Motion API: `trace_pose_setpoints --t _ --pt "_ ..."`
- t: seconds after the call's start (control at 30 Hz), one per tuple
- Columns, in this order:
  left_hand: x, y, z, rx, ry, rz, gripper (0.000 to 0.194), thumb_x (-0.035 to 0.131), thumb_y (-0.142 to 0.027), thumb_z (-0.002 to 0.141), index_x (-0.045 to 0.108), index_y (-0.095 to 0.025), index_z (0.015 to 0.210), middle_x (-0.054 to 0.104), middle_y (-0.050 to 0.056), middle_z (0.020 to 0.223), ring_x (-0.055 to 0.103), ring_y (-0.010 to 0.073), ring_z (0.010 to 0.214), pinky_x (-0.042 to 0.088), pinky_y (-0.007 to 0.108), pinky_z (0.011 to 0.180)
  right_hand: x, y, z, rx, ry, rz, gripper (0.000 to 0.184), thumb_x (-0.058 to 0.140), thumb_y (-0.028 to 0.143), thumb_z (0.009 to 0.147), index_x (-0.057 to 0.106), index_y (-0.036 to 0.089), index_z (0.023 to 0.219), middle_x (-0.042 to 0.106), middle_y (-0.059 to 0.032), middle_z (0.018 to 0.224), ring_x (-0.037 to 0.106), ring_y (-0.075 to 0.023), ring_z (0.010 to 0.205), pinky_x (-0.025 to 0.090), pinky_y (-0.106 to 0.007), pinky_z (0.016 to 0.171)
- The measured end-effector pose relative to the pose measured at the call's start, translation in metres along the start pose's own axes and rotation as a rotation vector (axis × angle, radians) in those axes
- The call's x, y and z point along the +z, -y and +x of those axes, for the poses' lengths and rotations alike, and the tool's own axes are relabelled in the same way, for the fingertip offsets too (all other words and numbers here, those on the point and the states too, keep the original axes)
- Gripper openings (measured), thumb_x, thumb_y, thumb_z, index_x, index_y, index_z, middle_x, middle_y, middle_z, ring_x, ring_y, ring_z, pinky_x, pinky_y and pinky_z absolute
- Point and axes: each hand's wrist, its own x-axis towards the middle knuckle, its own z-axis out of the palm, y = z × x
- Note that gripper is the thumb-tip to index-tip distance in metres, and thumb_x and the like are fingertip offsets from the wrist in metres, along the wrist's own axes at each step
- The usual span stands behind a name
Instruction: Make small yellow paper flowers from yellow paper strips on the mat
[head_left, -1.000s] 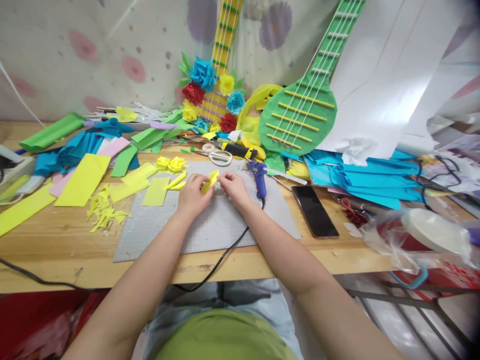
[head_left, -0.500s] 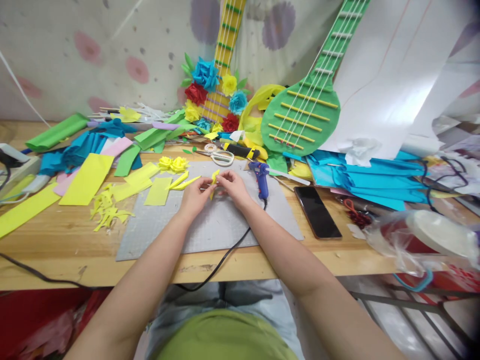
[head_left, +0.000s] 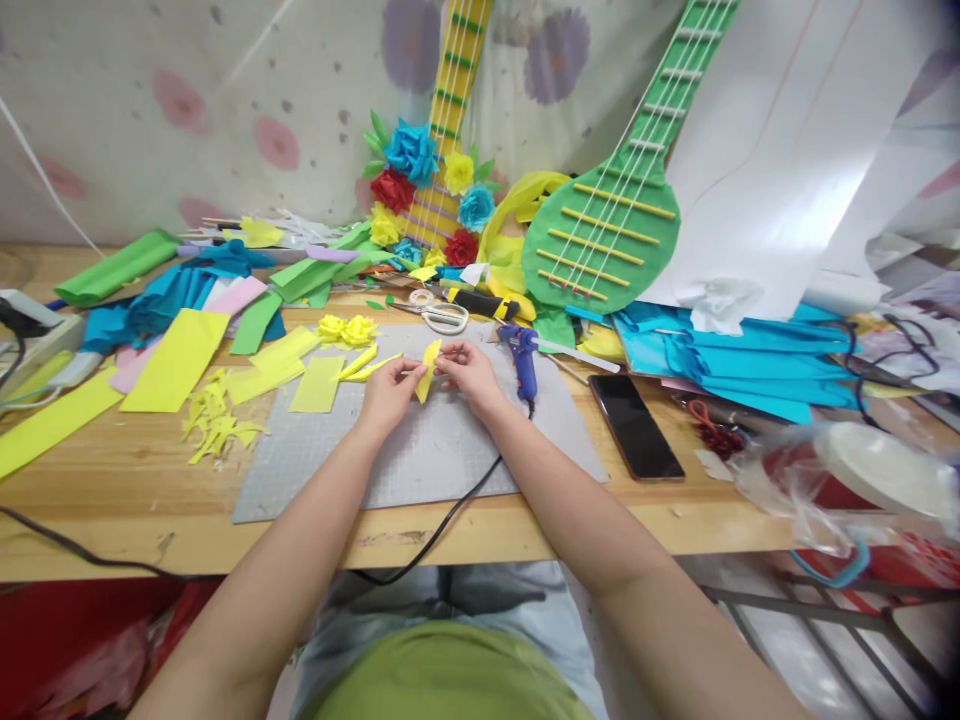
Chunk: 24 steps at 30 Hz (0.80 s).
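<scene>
Between both hands, a small leaf-shaped piece of yellow crepe paper (head_left: 428,372) stands upright above the grey cutting mat (head_left: 300,480). My left hand (head_left: 391,393) pinches its left side between thumb and fingers. Bent fingers of my right hand (head_left: 469,375) close on its right edge; the fingertips are partly hidden. Just left of my left hand lie narrow folded yellow petals (head_left: 360,362) and a yellow paper rectangle (head_left: 316,385). Yellow paper flowers (head_left: 346,330) sit behind them. A blue glue gun (head_left: 521,360) rests right of my right hand.
White-handled scissors (head_left: 445,318) lie behind the hands. A black phone (head_left: 635,425) is at the right, and the glue gun's cord (head_left: 457,505) runs under my right forearm. Yellow scraps (head_left: 217,420) lie left. A green paper instrument (head_left: 600,235) and a flowered yellow one (head_left: 450,110) stand behind.
The yellow paper piece has turned and spread, so more of its broad face shows between my hands. My fingers have shifted slightly on it; everything else stays in place.
</scene>
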Motion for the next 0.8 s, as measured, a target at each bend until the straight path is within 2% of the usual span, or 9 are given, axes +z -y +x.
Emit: trace_pose_setpoints --t 0.2,0.3,0.43,0.57,0.7,0.8 --pt "0.001 -0.003 0.0 -0.085 -0.03 -0.17 0.034 0.07 -0.044 0.059 0.063 -0.014 0.073 0.062 0.0 0.062 0.054 0.0099 0.053 0.046 0.023 0.054 -0.001 0.002 -0.001 0.004 0.002 0.039 0.026 0.064 0.018 0.064 0.046 0.019 0.082 0.057 0.0028 0.07 0.059 -0.0087 0.061 0.044 -0.016 0.044" --pt "0.001 -0.006 0.0 -0.111 -0.083 -0.227 0.025 0.067 -0.037 0.066 0.059 -0.014 0.073 0.063 0.0 0.066 0.056 0.0099 0.054 0.047 0.022 0.053 -0.002 0.003 -0.002 -0.004 -0.01 0.057 0.026 0.062 0.018 0.061 0.047 0.019 0.082 0.056 0.0033 0.071 0.059 -0.0092 0.062 0.043 -0.017 0.045" --pt "0.0 -0.014 0.0 -0.206 -0.152 -0.416 0.014 0.054 -0.029 0.079 0.05 -0.015 0.077 0.065 0.002 0.074 0.061 0.0095 0.056 0.051 0.025 0.057 -0.003 0.004 -0.003 -0.018 -0.003 0.09 0.028 0.058 0.018 0.056 0.047 0.02 0.082 0.054 0.0048 0.071 0.052 -0.0065 0.058 0.037 -0.015 0.043" --pt "0.001 -0.021 -0.002 -0.305 -0.087 -0.555 0.012 0.047 -0.025 0.084 0.048 -0.014 0.079 0.062 0.002 0.067 0.061 0.0092 0.055 0.052 0.024 0.056 0.0 0.002 -0.005 -0.037 0.034 0.031 0.027 0.057 0.021 0.056 0.044 0.02 0.08 0.05 0.0071 0.066 0.045 -0.0049 0.05 0.031 -0.016 0.04" --pt "0.006 -0.024 -0.005 -0.306 -0.037 -0.574 0.011 0.045 -0.02 0.084 0.049 -0.013 0.077 0.061 0.001 0.065 0.06 0.0088 0.056 0.051 0.021 0.053 0.005 -0.001 -0.007 -0.076 0.055 -0.059 0.024 0.059 0.02 0.058 0.044 0.019 0.077 0.05 0.0075 0.069 0.046 -0.0037 0.049 0.037 -0.017 0.044" --pt "0.008 -0.024 -0.006 -0.296 -0.052 -0.569 0.011 0.045 -0.019 0.084 0.048 -0.014 0.075 0.061 0.001 0.064 0.06 0.0078 0.056 0.051 0.019 0.052 0.007 -0.001 -0.008 -0.062 0.081 -0.049 0.018 0.058 0.022 0.062 0.047 0.018 0.075 0.052 0.0071 0.065 0.048 -0.0039 0.049 0.04 -0.018 0.048"
